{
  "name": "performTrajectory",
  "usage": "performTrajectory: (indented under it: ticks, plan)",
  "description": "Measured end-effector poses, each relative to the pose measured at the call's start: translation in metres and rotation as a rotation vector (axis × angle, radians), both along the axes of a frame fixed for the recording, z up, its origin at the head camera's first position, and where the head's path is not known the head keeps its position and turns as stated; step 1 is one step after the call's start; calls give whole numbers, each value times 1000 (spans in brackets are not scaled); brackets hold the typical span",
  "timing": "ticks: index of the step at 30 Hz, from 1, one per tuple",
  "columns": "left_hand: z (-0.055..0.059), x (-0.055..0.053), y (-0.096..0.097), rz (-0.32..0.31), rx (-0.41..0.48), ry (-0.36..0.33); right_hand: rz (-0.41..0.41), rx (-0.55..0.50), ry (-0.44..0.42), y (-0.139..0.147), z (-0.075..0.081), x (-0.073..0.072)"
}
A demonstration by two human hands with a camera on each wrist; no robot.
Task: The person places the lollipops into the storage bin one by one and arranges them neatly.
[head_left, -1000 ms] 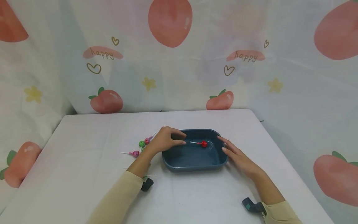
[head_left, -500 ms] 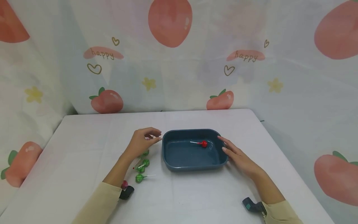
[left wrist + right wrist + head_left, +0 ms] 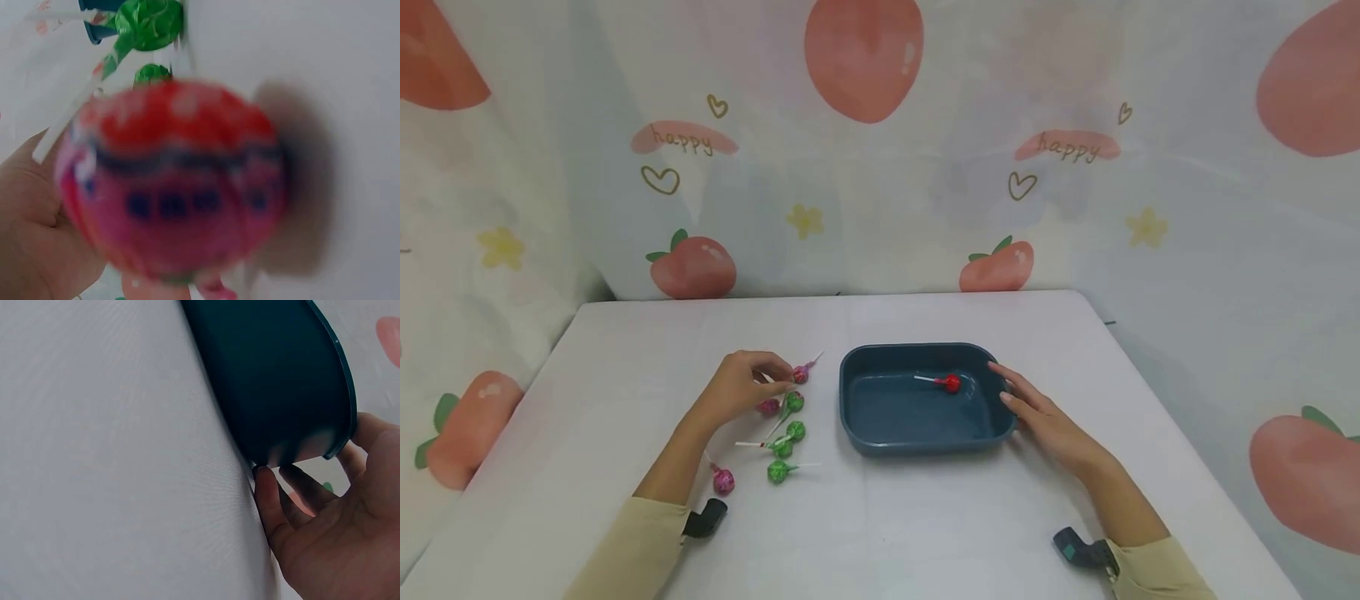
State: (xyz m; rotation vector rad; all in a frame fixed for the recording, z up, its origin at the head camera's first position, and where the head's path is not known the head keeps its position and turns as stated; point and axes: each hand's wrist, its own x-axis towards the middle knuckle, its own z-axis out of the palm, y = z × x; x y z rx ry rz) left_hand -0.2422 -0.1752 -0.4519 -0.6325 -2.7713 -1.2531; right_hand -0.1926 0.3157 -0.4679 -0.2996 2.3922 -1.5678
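My left hand (image 3: 741,387) is over the lollipops on the left, its fingers and thumb bent toward a pink-and-purple lollipop (image 3: 801,374). A gap shows between finger and thumb, with nothing visibly held. Another pink lollipop (image 3: 767,406) lies partly under the thumb. Several green lollipops (image 3: 778,472) are scattered nearer me. Close to the left wrist camera, a blurred pink-and-red lollipop (image 3: 175,187) hides most of that hand's fingers. A red lollipop (image 3: 951,383) lies inside the dark blue dish (image 3: 925,447). With extended fingers, my right hand (image 3: 1052,421) touches the dish's right end.
A white cloth covers the table (image 3: 925,533). Behind it hangs a peach-printed curtain (image 3: 910,192). Beside my left forearm lies one more pink lollipop (image 3: 723,481). Black wrist cameras (image 3: 706,518) stick out from both sleeves.
My left hand has moved left, from over the dish to the lollipops, uncovering several of them. The right hand stays at the dish. The head view has shifted slightly.
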Motion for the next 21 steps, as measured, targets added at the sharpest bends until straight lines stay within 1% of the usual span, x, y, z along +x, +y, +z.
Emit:
performTrajectory:
  ticks: [7, 9, 13, 16, 19, 21]
  plan:
    - [-2, 4, -21, 22, -25, -17, 2, 9, 4, 0, 1, 0]
    - [-3, 5, -27, 21, -32, -34, 4, 7, 2, 0, 0, 0]
    - [-6, 7, -38, -16, -48, -85, 4, 3, -1, 0, -2, -1]
    - [-9, 9, -42, -47, -57, -125, 5, 2, 0, 0, -2, -1]
    - [-12, 10, -44, -66, -61, -149, 2, 7, 2, 0, -3, -1]
    - [-13, 10, -45, -73, -74, -147, 1, 12, 4, -1, -3, -1]
